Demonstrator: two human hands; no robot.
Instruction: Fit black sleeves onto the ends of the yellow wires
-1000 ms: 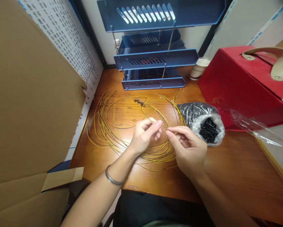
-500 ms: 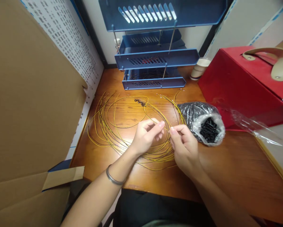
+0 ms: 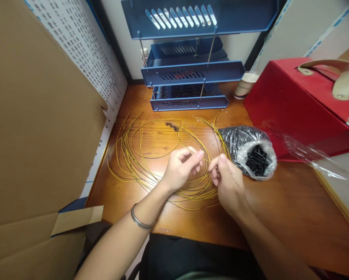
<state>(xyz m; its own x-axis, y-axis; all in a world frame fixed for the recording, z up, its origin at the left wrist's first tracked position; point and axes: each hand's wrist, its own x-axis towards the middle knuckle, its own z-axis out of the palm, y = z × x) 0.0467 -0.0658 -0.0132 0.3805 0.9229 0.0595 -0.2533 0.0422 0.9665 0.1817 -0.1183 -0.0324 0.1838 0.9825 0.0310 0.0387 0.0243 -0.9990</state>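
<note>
Above the coils, my left hand [image 3: 182,168] is closed in a pinch, thumb against forefinger, with a thin yellow wire running to its fingertips. Facing it, a short gap away, my right hand [image 3: 228,179] has its thumb pressed on the bent forefinger; whatever it pinches is too small to make out. Under both hands lie loose loops of yellow and black wires [image 3: 151,177]. Several small black tips [image 3: 172,126] sit together at some wire ends. Right of my right hand, an open clear plastic bag [image 3: 241,144] is full of short black pieces [image 3: 258,161].
Blue stacked trays [image 3: 192,72] stand at the back of the wooden table [image 3: 285,210]. A paper cup [image 3: 246,85] and a red box [image 3: 297,101] with a beige handle are on the right. A large cardboard sheet [image 3: 40,128] walls off the left side.
My right hand has drawn slightly back to the right, and its thumb has slid up over the forefinger. My left hand has stayed in place.
</note>
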